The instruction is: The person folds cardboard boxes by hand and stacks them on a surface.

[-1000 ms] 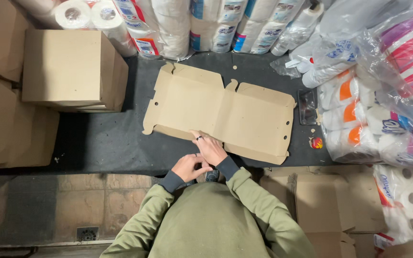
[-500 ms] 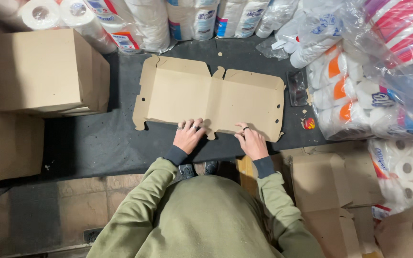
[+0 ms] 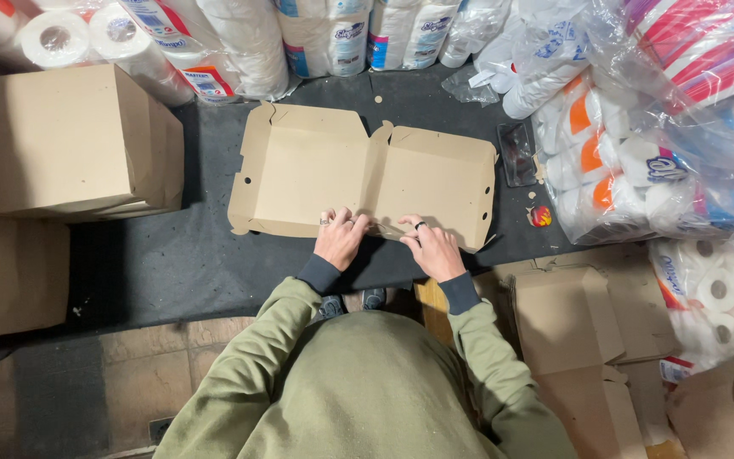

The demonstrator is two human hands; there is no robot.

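Observation:
A flat, unfolded brown cardboard box blank [image 3: 367, 174] lies open on the dark table surface [image 3: 172, 263]. My left hand [image 3: 339, 238] rests on its near edge just left of the centre fold, fingers curled over the cardboard. My right hand [image 3: 432, 246] grips the near edge just right of the fold, a ring on one finger. Both hands sit close together. My green sleeves and hood fill the bottom of the view.
A closed cardboard box [image 3: 70, 140] stands at the left. Wrapped paper rolls [image 3: 239, 42] line the back; bagged rolls and cups [image 3: 630, 161] pile at the right. A dark phone [image 3: 520, 155] and a small red object [image 3: 540, 216] lie right of the blank. Folded cardboard [image 3: 571, 314] leans at lower right.
My hands went from together at the near edge to spread apart, then drew closer again around the centre fold. The camera view shifted slightly.

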